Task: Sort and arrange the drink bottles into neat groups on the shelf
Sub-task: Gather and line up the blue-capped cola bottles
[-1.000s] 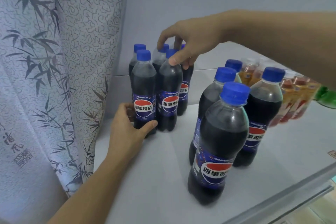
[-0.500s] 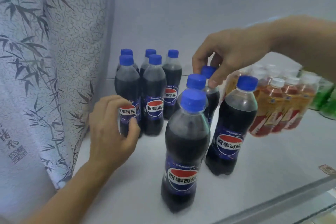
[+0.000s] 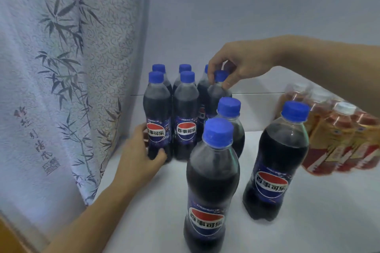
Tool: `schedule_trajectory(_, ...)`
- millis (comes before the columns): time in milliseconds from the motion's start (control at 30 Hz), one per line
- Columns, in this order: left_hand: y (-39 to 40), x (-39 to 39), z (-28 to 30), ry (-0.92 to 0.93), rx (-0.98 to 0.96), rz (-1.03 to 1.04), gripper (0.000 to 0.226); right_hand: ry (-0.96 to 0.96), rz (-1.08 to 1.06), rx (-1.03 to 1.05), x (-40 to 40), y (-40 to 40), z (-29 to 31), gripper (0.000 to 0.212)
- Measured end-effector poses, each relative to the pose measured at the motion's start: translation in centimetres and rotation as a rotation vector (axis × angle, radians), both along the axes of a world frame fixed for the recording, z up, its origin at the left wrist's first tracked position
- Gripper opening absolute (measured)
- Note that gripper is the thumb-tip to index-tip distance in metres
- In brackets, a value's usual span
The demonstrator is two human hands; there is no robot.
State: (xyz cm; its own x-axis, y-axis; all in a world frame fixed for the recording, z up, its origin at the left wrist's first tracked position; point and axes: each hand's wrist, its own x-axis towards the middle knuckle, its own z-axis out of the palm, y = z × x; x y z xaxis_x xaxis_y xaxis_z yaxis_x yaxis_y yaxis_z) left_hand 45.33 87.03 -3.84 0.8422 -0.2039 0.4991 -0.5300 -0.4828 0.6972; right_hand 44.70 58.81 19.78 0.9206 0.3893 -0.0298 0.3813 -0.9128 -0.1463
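Labels read 百事可乐 — right hand (image 3: 242,63) pinches cola bottle (image 3: 219,90) neck; left hand (image 3: 139,156) grips corner bottle (image 3: 158,117).

Blue-capped cola bottles (image 3: 186,117) stand upright, clustered on the white shelf (image 3: 308,222).

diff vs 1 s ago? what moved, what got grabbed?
The right hand left the back cluster's caps, took a cola bottle from the front group by its neck and carried it left to join the back cluster. The left hand kept holding the front-left bottle. The three front colas and the tea bottles stayed put.
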Motion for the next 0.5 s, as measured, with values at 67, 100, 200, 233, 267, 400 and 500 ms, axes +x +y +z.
schedule_trajectory(67, 0.1, 0.1, 0.0, 0.008, -0.014, -0.002, 0.068, -0.006, 0.040, 0.014, 0.3, -0.1, -0.5, 0.029)
schedule_trajectory(100, 0.1, 0.1, 0.0, 0.007, -0.022, -0.003, 0.068, -0.016, 0.058, 0.015, 0.4, 0.0, -0.7, 0.031)
schedule_trajectory(200, 0.1, 0.2, 0.0, 0.009, -0.029, 0.001, 0.070, -0.053, 0.053, 0.019, 0.2, 0.1, -1.1, 0.028)
schedule_trajectory(233, 0.2, 0.3, -0.1, 0.012, -0.024, 0.005, 0.071, -0.070, 0.045, 0.028, 0.1, 0.1, -1.3, 0.027)
schedule_trajectory(267, 0.2, 0.3, -0.1, 0.016, -0.021, 0.005, 0.072, -0.080, 0.037, 0.032, 0.0, 0.0, -1.4, 0.027)
schedule_trajectory(400, 0.2, 0.4, -0.3, 0.026, -0.005, -0.006, 0.073, -0.095, -0.025, 0.010, -1.2, -0.2, -1.0, 0.039)
schedule_trajectory(500, 0.6, 0.6, -0.5, 0.068, -0.014, -0.054, 0.067, -0.241, 0.003, 0.006, -3.7, 0.6, 0.9, 0.037)
